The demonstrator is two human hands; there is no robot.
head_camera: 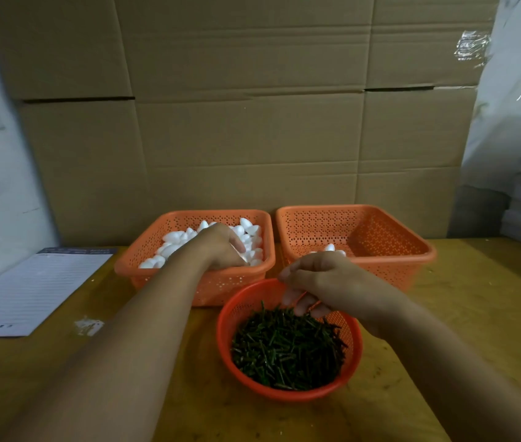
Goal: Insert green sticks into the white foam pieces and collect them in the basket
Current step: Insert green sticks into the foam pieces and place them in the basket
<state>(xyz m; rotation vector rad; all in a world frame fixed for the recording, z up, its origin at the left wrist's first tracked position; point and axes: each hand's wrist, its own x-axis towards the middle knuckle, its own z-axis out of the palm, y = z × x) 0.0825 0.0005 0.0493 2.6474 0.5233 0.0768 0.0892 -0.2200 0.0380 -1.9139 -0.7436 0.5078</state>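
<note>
The left hand [221, 247] is down inside the left orange basket [144, 266], its fingers curled in among the white foam pieces [170, 242] heaped there; whether its grip has actually closed on one I cannot tell, since the fingertips are buried in the pile. The right hand [320, 282] hangs over the far rim of the round red basket [353, 355], fingers bent downward with the tips just above the green sticks [288, 349]; its grip may be pinching a stick, but the blur hides it. The sticks fill the round basket, which sits nearest on the wooden tabletop [444, 314], directly below that hand. Behind it, the right orange basket [390, 231] holds only a few foam pieces at its near left corner, just beyond the right hand's knuckles. A lined paper pad [29, 295] lies at the left, and cardboard [246, 106] stands behind both baskets
</note>
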